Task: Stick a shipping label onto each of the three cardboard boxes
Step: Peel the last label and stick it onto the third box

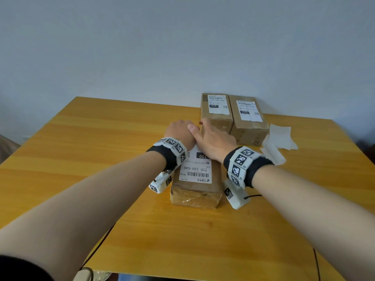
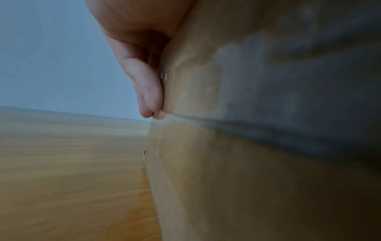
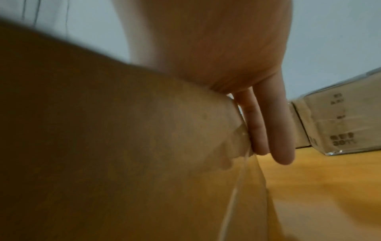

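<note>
Head view: the near box (image 1: 195, 192) lies mid-table (image 1: 101, 159), with a label (image 1: 195, 169) already on its top. The left hand (image 1: 179, 131) and right hand (image 1: 213, 138) both cover its far end. Two labelled far boxes (image 1: 250, 128) stand just behind.

Left wrist view: the fingers (image 2: 150, 91) are straight, flat against the box's side.

Right wrist view: the fingers (image 3: 274, 130) are likewise extended, pinching nothing.

Judgement: the box is stiff taped cardboard, probably light (glossy tape may slip). It is best taken by opposite side walls.

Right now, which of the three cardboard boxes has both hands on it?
The nearest cardboard box, with the 220-220-C40 label: the left hand and right hand rest on it. The 070-labelled box and the other 220-labelled box stand behind it.
</note>
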{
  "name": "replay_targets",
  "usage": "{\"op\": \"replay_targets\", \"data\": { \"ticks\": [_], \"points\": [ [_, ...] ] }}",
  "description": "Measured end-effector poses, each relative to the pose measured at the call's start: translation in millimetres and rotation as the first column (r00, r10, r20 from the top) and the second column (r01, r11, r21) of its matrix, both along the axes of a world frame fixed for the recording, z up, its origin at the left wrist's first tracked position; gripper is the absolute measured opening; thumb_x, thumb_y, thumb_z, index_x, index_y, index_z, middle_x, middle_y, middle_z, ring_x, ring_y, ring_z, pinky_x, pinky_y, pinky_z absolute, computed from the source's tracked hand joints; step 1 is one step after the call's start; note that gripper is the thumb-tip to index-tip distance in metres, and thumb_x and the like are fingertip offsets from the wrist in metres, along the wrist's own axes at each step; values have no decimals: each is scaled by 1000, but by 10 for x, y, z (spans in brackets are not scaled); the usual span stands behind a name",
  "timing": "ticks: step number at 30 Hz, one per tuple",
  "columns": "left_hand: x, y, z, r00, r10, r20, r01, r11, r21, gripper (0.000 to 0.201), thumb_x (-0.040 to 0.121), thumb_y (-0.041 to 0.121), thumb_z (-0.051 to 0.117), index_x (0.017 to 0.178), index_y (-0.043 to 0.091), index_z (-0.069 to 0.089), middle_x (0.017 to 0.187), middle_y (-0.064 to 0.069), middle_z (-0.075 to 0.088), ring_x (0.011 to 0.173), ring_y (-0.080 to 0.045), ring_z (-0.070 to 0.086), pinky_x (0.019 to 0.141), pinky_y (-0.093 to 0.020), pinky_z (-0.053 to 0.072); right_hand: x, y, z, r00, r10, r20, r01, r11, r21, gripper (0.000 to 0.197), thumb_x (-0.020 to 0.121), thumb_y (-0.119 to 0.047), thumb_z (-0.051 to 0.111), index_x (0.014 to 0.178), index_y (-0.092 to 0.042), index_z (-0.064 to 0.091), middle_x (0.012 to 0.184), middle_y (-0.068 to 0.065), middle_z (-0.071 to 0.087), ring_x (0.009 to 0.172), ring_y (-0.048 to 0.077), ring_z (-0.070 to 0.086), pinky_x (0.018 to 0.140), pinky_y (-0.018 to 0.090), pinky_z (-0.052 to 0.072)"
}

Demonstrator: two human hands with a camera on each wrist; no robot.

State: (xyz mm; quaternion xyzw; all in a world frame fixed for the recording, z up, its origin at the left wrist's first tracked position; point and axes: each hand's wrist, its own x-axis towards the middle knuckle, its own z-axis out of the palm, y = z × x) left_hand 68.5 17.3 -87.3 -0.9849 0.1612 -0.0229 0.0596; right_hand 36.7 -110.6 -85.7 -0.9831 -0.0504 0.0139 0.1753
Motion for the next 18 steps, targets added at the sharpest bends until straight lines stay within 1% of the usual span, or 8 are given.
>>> {"op": "replay_targets", "data": {
  "ticks": [2, 7, 9, 11, 12, 13, 15, 18],
  "points": [
    [-7, 13, 17, 999, 0, -38, -1, 999, -33, 19, 101, 16, 41, 84, 21, 47, 71, 2, 44, 57, -16, 45, 58, -31, 43, -30, 26, -28, 1000, -12, 15, 12, 1000, 0, 80, 95, -81, 8, 147, -27, 35, 136, 10, 64, 113, 38, 66, 79, 44, 40],
    [11, 64, -2, 999, 17, -52, -24, 989, -143, 22, 101, 18, 42, 81, 21, 48, 72, 1, 50, 66, -21, 56, 59, -31, 47, -68, 71, -87, 998, -16, 67, 19, 998, -54, 78, 94, -82, 6, 133, -26, 41, 123, 8, 69, 97, 36, 70, 71, 41, 43],
    [43, 124, -31, 994, 54, -99, -77, 965, -252, 32, 101, 18, 43, 70, 20, 48, 71, 1, 54, 69, -22, 58, 57, -30, 46, -62, 66, -107, 997, -13, 80, 21, 995, -99, 79, 92, -83, 4, 120, -25, 49, 117, 8, 69, 95, 35, 69, 70, 40, 45],
    [84, 163, -77, 988, 94, -125, -132, 929, -345, 36, 102, 19, 43, 67, 23, 50, 74, 0, 58, 70, -22, 57, 52, -28, 39, -33, 64, -121, 997, -9, 81, 21, 988, -154, 79, 94, -81, 3, 99, -22, 55, 109, 9, 67, 96, 35, 68, 70, 39, 43],
    [86, 167, -76, 987, 101, -122, -138, 927, -348, 34, 103, 20, 42, 71, 20, 55, 78, -3, 62, 72, -24, 58, 53, -28, 39, -10, 68, -126, 997, -10, 79, 24, 985, -169, 79, 97, -77, 4, 93, -20, 58, 106, 10, 67, 97, 36, 67, 70, 39, 43],
    [77, 159, -71, 988, 103, -116, -137, 932, -335, 33, 104, 19, 41, 78, 16, 60, 84, -7, 65, 77, -27, 61, 57, -30, 44, 19, 71, -133, 997, -15, 80, 28, 985, -169, 79, 101, -71, 6, 91, -17, 62, 105, 12, 68, 98, 37, 67, 72, 40, 43],
    [70, 125, -90, 995, 65, -71, -79, 973, -217, 31, 106, 17, 37, 96, 7, 65, 92, -12, 64, 85, -31, 63, 67, -38, 52, 95, 62, -136, 996, -46, 82, 57, 988, -143, 71, 109, -55, 14, 96, -12, 69, 108, 15, 70, 104, 39, 66, 75, 41, 42],
    [47, 76, -96, 1000, 22, -13, -23, 997, -76, 22, 104, 14, 40, 103, 6, 60, 86, -9, 52, 76, -28, 54, 61, -37, 45, 217, 38, -137, 993, -79, 85, 88, 989, -118, 59, 112, -43, 22, 96, -9, 67, 111, 18, 69, 107, 41, 64, 75, 39, 38]
  ]
}}
